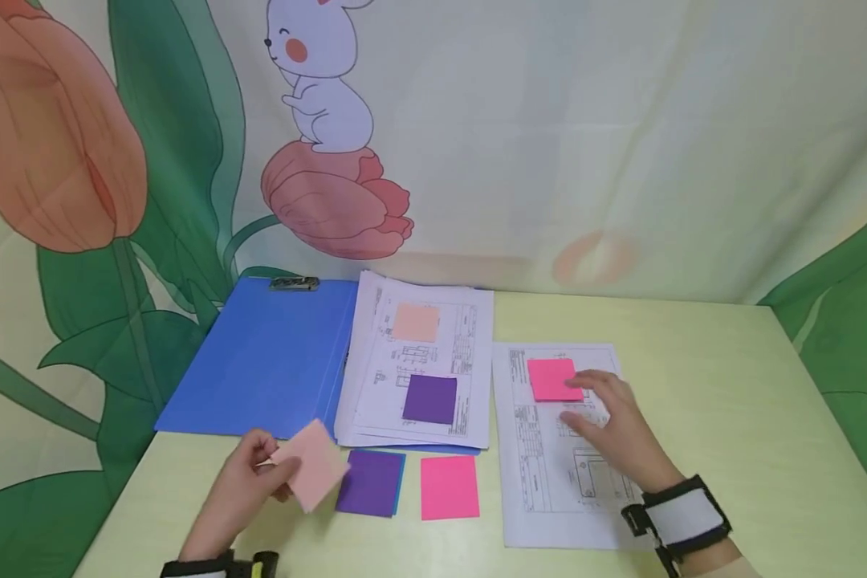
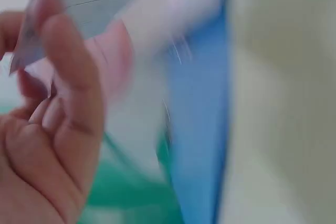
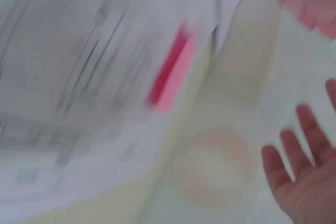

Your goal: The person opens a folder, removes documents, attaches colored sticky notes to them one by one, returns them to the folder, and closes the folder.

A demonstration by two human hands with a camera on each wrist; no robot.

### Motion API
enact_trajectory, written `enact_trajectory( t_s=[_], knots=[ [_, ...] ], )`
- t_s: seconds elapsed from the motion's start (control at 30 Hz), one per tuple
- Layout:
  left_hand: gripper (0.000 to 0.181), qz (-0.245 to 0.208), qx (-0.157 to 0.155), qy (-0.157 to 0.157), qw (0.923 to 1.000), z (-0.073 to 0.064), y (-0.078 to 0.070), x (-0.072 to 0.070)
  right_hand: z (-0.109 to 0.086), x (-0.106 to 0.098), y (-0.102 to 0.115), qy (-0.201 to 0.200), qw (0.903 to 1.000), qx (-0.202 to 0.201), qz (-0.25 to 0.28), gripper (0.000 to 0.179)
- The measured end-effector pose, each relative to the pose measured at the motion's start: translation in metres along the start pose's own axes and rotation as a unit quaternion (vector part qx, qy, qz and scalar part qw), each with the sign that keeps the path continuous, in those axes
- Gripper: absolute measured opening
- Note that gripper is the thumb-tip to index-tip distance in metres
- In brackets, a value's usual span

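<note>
In the head view my left hand (image 1: 246, 478) pinches a pale pink sticky-note pad (image 1: 314, 466) between thumb and fingers, tilted above the table left of the other pads. The left wrist view is blurred and shows the curled fingers at the paper's edge. My right hand (image 1: 621, 429) hovers over a printed drawing sheet (image 1: 531, 526) with its fingers apart. Its index fingertip overlaps a hot pink sticky note (image 1: 549, 380) near the top of that sheet. In the right wrist view the fingers are spread and hold nothing, and the note's near edge stands up a little.
A blue clipboard folder (image 1: 267, 361) lies spread at the left. On its right side, a stack of drawings (image 1: 368, 409) bears a peach note (image 1: 416, 322) and a purple note (image 1: 429, 399). In front lie a purple pad (image 1: 368, 483) and a hot pink pad (image 1: 450, 488). A printed curtain (image 1: 549, 144) hangs behind.
</note>
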State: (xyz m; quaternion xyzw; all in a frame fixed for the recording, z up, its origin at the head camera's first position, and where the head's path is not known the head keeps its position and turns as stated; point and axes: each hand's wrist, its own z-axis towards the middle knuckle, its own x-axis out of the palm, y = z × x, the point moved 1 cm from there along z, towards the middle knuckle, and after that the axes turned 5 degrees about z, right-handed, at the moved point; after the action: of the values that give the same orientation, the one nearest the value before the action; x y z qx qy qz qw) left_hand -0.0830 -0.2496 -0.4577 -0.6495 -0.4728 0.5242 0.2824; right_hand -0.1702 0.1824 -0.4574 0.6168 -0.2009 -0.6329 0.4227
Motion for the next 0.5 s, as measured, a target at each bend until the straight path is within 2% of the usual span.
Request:
enact_trajectory(
  t_s=[0.07,0.1,0.13,0.2,0.27,0.3,0.37,0.43,0.5],
  knots=[
    [0.029,-0.083,0.029,0.017,0.996,-0.009,-0.021,0.029,-0.014,0.014,0.025,0.016,0.9949,-0.098,-0.014,0.044],
    [0.029,-0.117,0.045,0.033,0.9915,-0.012,-0.03,0.046,-0.022,0.021,0.037,0.023,0.9874,-0.155,-0.024,0.045],
    [0.03,-0.149,0.059,0.059,0.9853,-0.015,-0.037,0.063,-0.03,0.029,0.048,0.028,0.9766,-0.21,-0.037,0.045],
    [0.031,-0.196,0.07,0.113,0.9716,-0.021,-0.05,0.096,-0.043,0.042,0.066,0.032,0.9488,-0.308,-0.062,0.042],
    [0.031,-0.233,0.076,0.165,0.9553,-0.024,-0.058,0.122,-0.054,0.053,0.077,0.022,0.9218,-0.378,-0.082,0.034],
    [0.031,-0.248,0.078,0.182,0.9483,-0.025,-0.06,0.132,-0.057,0.056,0.079,0.015,0.9125,-0.399,-0.09,0.031],
    [0.029,-0.271,0.077,0.195,0.9395,-0.026,-0.063,0.147,-0.062,0.06,0.08,0.002,0.9022,-0.422,-0.091,0.026],
    [0.028,-0.282,0.077,0.194,0.9366,-0.026,-0.062,0.155,-0.066,0.06,0.077,-0.004,0.8999,-0.426,-0.091,0.028],
    [0.027,-0.281,0.074,0.193,0.9374,-0.026,-0.061,0.16,-0.069,0.058,0.072,-0.004,0.9066,-0.413,-0.086,0.032]
  ],
)
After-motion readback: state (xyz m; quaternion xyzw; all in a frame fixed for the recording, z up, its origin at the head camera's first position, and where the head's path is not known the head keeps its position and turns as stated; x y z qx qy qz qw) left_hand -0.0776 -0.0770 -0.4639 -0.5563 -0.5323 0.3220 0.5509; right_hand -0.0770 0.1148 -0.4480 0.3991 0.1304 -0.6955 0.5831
